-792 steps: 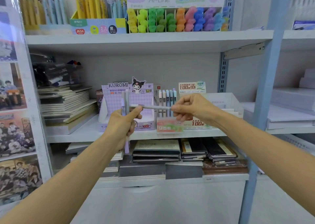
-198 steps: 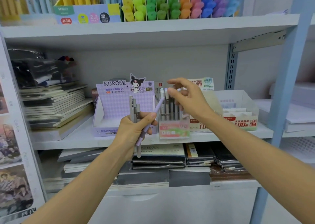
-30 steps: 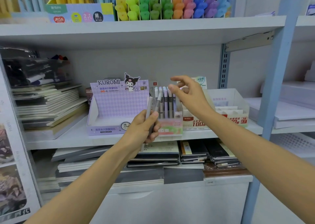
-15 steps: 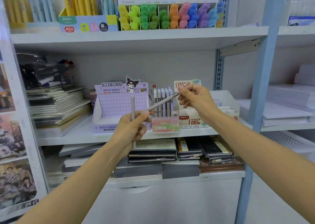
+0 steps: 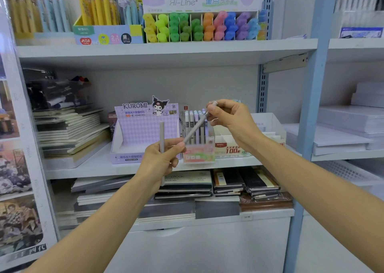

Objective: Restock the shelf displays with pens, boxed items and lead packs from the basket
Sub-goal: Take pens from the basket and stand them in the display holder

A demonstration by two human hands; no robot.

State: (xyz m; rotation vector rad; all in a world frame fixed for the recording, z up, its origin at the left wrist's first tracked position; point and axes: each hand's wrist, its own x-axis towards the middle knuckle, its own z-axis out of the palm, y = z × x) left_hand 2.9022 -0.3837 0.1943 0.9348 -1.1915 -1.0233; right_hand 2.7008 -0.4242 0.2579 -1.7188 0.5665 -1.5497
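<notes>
My left hand point(image 5: 164, 158) grips one grey pen point(image 5: 161, 135) upright, in front of the middle shelf. A second grey pen point(image 5: 194, 130) runs slanting from my left fingertips up to my right hand point(image 5: 230, 118), which pinches its upper end. Right behind it stands a small clear pen display point(image 5: 198, 154) with several pastel pens upright in it. Left of that sits the purple Kuromi display box point(image 5: 143, 131). A white box of lead packs point(image 5: 234, 148) stands to the right. No basket is in view.
Highlighters point(image 5: 203, 26) and yellow pens point(image 5: 99, 8) fill the top shelf. Notebook stacks point(image 5: 68, 131) lie at the left of the middle shelf, and more notebooks point(image 5: 228, 185) below it. A blue upright post point(image 5: 311, 106) stands to the right, with white paper stacks point(image 5: 349, 131) beyond.
My right hand has taken hold of the top of the slanted grey pen and raised it a little. My left hand keeps the upright pen. The view has tilted slightly.
</notes>
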